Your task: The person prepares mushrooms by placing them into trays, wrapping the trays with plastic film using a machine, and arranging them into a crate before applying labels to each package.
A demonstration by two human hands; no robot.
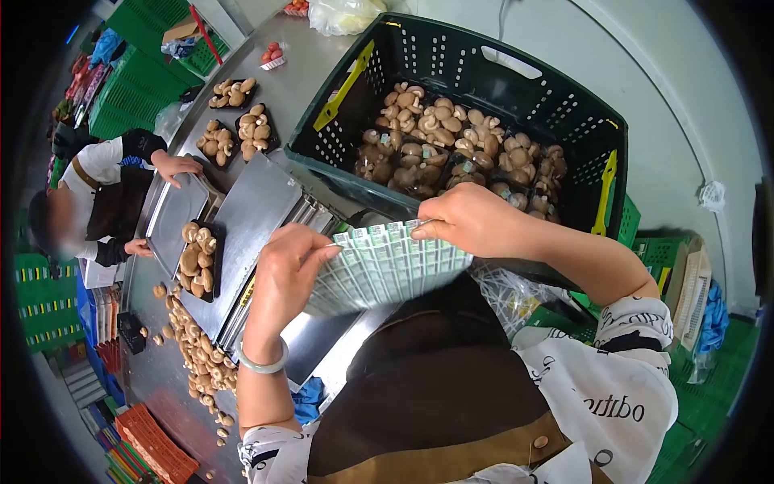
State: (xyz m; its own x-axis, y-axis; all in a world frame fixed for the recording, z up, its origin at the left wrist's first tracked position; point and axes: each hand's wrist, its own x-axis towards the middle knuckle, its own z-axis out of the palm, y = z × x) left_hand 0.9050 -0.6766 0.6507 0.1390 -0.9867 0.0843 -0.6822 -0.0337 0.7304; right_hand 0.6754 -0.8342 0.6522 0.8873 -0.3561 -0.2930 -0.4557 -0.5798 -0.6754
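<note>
A wide sheet of small green-and-white labels (pixel 393 266) hangs between my two hands, its top edge cut into strips and its lower part blurred. My left hand (pixel 284 266), with a pale bangle at the wrist, pinches the sheet's left corner. At the right end of the top edge, my right hand (pixel 459 219) grips it between thumb and fingers. Just beyond the sheet stands a dark green crate (pixel 330 161), holding several wrapped trays of mushrooms (pixel 439 123). A metal wrapping machine (pixel 254 198) lies to the left of my left hand.
Trays of mushrooms (pixel 255 129) sit on the steel table (pixel 310 60), one more tray (pixel 198 258) rests by the machine. Loose mushrooms (pixel 197 343) are heaped at left. A co-worker (pixel 105 194) holds a metal tray (pixel 179 218) across the table. Blue gloves (pixel 306 399) lie near my left forearm.
</note>
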